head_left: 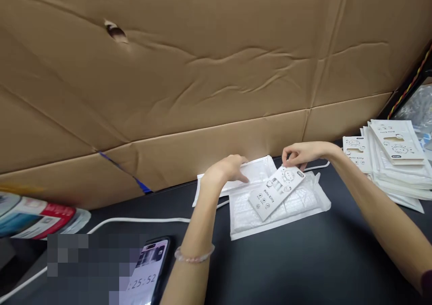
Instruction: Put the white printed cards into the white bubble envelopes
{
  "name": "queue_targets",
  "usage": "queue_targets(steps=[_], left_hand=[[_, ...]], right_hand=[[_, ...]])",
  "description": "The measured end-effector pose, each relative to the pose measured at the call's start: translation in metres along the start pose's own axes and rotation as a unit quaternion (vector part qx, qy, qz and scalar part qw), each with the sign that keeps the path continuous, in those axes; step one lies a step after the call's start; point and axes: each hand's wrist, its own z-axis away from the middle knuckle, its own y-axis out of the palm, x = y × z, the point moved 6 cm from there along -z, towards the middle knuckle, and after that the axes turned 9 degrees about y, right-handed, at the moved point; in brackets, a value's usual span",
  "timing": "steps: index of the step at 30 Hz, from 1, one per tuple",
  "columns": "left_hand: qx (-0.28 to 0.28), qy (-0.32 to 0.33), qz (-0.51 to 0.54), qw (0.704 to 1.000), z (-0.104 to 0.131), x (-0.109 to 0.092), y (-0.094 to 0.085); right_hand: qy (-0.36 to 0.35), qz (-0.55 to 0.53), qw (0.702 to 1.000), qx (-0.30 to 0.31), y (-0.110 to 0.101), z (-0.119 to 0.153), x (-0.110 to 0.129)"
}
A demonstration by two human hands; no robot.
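A flat white box (275, 195) with a cartoon cat, Hello Kitty lettering and a small window lies slantwise over a clear bubble envelope (308, 201) with white edges. My right hand (299, 154) pinches the upper edge of that box, fingertips closed on it. Behind and to the left is a second bubble envelope (261, 168), partly covered by the front one. Over its left part my left hand (227, 170) reaches, thumb and fingers apart, seemingly touching it. Some left fingertips are hidden behind the hand.
To the right stands a stack of bubble envelopes (401, 179) with more printed boxes (398, 145) on and beside it. A phone (145, 273) showing a timer lies front left. A white cable (141, 220) crosses the black table (270, 269). Cardboard (216, 48) walls the back.
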Motion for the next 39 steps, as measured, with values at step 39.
queue_targets(steps=[39], left_hand=[[-0.141,0.193,0.031,0.971,-0.006,-0.032,-0.009]], right_hand=[[-0.025,-0.125,0.975,-0.182,0.018,-0.034,0.018]])
